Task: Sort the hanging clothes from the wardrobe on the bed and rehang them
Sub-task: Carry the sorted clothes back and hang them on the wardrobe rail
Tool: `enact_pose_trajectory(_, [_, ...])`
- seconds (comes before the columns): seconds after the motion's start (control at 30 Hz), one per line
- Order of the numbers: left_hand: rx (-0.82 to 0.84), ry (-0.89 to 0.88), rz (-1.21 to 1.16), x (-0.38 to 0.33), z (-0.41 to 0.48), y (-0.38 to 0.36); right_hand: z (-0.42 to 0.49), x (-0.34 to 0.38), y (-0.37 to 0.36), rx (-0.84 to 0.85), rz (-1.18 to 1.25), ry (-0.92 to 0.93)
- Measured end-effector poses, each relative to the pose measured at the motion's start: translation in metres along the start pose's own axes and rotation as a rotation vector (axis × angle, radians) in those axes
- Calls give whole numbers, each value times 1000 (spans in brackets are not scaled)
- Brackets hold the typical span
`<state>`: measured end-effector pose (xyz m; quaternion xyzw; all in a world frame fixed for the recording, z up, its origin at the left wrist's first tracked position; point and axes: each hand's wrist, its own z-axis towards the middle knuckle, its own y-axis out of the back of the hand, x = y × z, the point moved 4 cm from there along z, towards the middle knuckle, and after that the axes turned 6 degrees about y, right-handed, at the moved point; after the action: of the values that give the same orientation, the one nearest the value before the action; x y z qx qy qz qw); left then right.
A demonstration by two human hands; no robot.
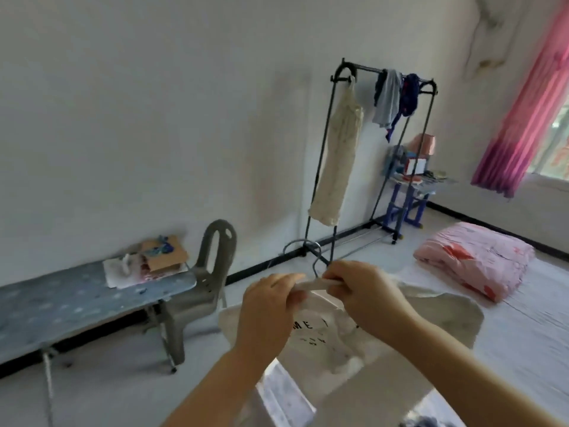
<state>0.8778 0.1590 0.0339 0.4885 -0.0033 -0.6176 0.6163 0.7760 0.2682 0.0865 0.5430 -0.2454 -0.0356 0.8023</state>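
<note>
Soft, even daylight enters at the window (555, 140), up and far right of the right hand (366, 291), and glows through the pink curtain (523, 118). Shadows are faint. Focus is soft throughout, and blur is heaviest on the white shirt (332, 340) below the left hand (271, 303). Wide-angle distortion tilts the clothes rack (366, 68) above both hands.
</note>
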Motion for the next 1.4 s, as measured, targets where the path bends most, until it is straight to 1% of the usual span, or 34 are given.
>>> enact_pose_trajectory(0.07, [-95, 37, 43, 31, -11, 57, 16, 57, -13, 10, 10, 71])
enact_pose_trajectory(0.2, [-200, 106, 138, 85, -39, 159, 46, 157, -40, 14, 29, 194])
enact_pose_trajectory(0.3, [-334, 159, 244, 128, -65, 236, 68, 232, -69, 39, 79, 302])
enact_pose_trajectory(0.47, [-484, 341, 441, 190, -108, 336, 101, 341, -123, 119, 176, 494])
enact_pose_trajectory(0.63, [-562, 469, 538, 239, -130, 407, 132, 439, -182, 239, 315, 700])
enact_pose_trajectory(0.7, [-614, 489, 624, 252, -132, 432, 144, 476, -203, 283, 375, 778])
enact_pose_trajectory(0.83, [-677, 602, 728, 273, -139, 475, 161, 547, -235, 381, 501, 925])
enact_pose_trajectory(1.0, [-872, 735, 812, 292, -171, 525, 160, 623, -262, 449, 651, 1123])
enact_pose_trajectory(1.07, [-956, 770, 857, 293, -187, 543, 152, 651, -273, 430, 691, 1202])
enact_pose_trajectory(1.13, [-1024, 788, 913, 295, -204, 563, 140, 677, -288, 390, 669, 1310])
enact_pose_trajectory(1.23, [-1080, 845, 931, 308, -231, 597, 123, 716, -305, 258, 628, 1447])
enact_pose_trajectory(1.3, [-1088, 901, 927, 322, -250, 622, 115, 745, -314, 181, 648, 1490])
enact_pose_trajectory(1.4, [-1137, 889, 918, 337, -274, 663, 105, 795, -327, 132, 684, 1516])
